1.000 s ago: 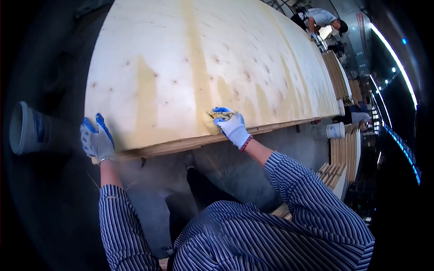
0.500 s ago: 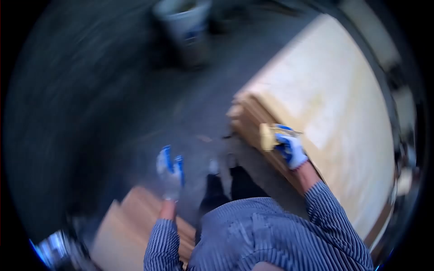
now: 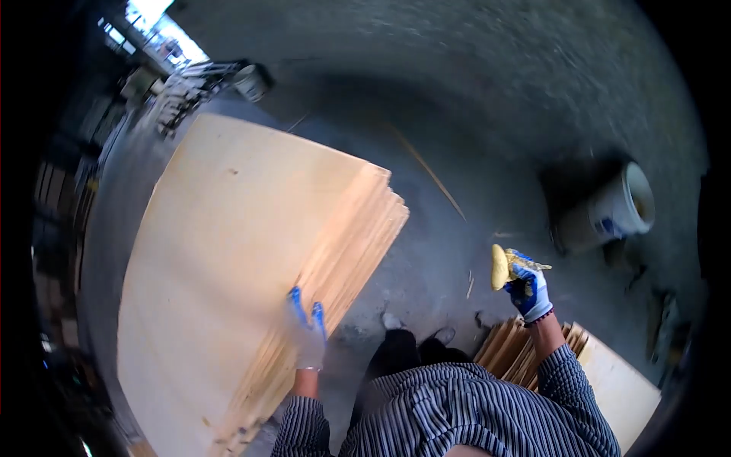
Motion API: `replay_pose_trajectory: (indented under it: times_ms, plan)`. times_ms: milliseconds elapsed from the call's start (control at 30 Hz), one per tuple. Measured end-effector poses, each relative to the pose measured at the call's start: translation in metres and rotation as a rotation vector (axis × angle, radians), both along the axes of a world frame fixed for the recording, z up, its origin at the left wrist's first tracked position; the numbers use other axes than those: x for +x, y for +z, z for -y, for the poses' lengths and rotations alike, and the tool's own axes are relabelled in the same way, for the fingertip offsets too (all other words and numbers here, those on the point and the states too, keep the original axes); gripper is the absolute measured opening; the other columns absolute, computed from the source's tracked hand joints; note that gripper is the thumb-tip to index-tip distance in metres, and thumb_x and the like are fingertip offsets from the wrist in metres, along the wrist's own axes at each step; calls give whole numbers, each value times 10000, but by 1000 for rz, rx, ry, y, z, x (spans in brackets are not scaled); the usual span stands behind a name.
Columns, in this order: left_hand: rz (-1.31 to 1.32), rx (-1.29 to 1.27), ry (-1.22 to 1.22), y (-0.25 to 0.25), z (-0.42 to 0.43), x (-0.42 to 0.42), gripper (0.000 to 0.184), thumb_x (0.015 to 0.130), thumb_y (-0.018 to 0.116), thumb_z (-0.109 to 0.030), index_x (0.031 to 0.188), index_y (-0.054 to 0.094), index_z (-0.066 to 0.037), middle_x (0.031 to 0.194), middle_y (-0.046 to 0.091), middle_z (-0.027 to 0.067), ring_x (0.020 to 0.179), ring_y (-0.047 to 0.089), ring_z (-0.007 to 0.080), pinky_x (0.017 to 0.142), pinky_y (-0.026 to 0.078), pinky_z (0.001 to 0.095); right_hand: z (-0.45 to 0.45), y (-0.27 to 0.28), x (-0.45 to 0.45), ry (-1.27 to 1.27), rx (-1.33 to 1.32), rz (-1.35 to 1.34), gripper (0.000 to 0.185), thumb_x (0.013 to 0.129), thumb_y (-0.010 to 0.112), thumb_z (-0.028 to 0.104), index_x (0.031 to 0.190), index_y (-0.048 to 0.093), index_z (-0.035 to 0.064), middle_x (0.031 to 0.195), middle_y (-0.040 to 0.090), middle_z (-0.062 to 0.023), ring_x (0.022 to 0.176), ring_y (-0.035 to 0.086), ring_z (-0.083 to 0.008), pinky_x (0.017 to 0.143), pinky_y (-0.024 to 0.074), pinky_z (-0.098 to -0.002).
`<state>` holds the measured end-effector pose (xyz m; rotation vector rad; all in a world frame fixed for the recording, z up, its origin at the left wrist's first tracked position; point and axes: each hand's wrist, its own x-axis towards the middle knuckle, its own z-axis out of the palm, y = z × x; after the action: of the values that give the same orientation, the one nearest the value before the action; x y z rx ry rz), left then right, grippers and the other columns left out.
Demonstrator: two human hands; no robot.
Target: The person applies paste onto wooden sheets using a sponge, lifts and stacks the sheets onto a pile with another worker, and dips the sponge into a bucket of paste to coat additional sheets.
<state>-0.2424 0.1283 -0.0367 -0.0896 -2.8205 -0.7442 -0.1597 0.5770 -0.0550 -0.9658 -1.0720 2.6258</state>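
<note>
My left hand (image 3: 308, 335), in a blue-and-white glove, is at the near edge of a tall stack of plywood sheets (image 3: 221, 221). Its fingers are apart and it holds nothing; blur hides whether it touches the wood. My right hand (image 3: 529, 293), gloved alike, is closed around a yellow-smeared tool (image 3: 499, 268) that looks like a scraper, with a rounded thick end to the left and a thin end to the right. This hand is up over the floor, just beyond a second stack of sheets (image 3: 617, 381).
A white bucket (image 3: 609, 209) lies or leans in view at the right, its mouth smeared inside. Another bucket (image 3: 250, 84) stands by clutter at the far left. A thin wood strip (image 3: 430, 171) and splinters lie on the grey floor (image 3: 426, 251).
My view has swung round to the left stack, and the other stack has slid to the lower right. My left hand is now at the stack's edge; my right hand still grips the yellow-smeared tool.
</note>
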Motion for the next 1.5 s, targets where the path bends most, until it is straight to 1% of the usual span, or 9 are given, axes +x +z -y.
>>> replay_pose_trajectory:
  times_ms: [300,433,667,1033,1100,1133,1233,1333,1500]
  plan:
    - [-221,-98,783,-86,131,233,491,979,528,-229,1372,428,48,1382,466,247,1283,418,393,1077,333,455,-10,-35,14,447,-13,-66,253,891,646,118,1128,637,29,1026,686,-104,877,689,-234,725,594,-350]
    - [49,-124,1027,-19,176,303,504,990,500,-281,1383,431,27,1421,446,224,1316,401,374,1089,318,461,16,24,-34,671,-17,-34,319,924,622,127,1221,581,18,1126,654,-129,1003,661,-243,849,569,-366]
    - [269,-448,1126,-63,186,304,516,986,486,-347,1396,452,-36,1473,413,187,1365,359,356,1124,265,464,171,17,-212,1016,26,-92,380,865,661,87,1234,571,85,1160,647,-85,1049,641,-246,881,560,-420]
    - [241,-294,1132,-47,176,299,513,968,523,-338,1389,473,-51,1470,421,181,1367,352,361,1131,248,467,445,13,-403,1262,56,-189,209,864,657,104,1070,656,69,976,680,-84,888,664,-248,793,563,-415]
    - [210,-246,1115,-37,169,295,499,965,539,-313,1382,483,-46,1461,431,181,1365,357,356,1130,250,464,471,-14,-423,1191,699,-83,192,810,708,89,1002,698,85,892,699,-62,764,665,-201,678,562,-365]
    - [224,-244,1126,-38,169,293,499,965,539,-313,1382,483,-46,1461,431,181,1365,357,356,1130,250,464,484,-25,-436,1136,1628,-246,185,768,732,68,950,719,96,819,701,-75,695,675,-193,608,561,-359]
    - [209,-231,1130,-38,169,295,491,963,549,-294,1380,485,-44,1456,436,179,1364,360,348,1128,254,462,518,-27,-445,1123,1571,-192,193,763,730,113,956,731,114,849,717,-91,765,690,-189,663,563,-347]
    - [182,-210,1119,-35,168,293,487,966,545,-294,1379,486,-44,1457,436,176,1365,360,341,1127,255,462,517,-5,-425,1217,2090,-641,225,768,709,132,992,737,128,879,726,-88,796,691,-198,721,557,-325]
    - [158,-265,1117,-47,172,301,481,965,545,-292,1378,491,-52,1456,438,172,1366,360,340,1132,250,460,453,17,-359,1709,1558,-731,271,779,692,99,1043,738,142,948,732,-69,802,685,-194,742,539,-278]
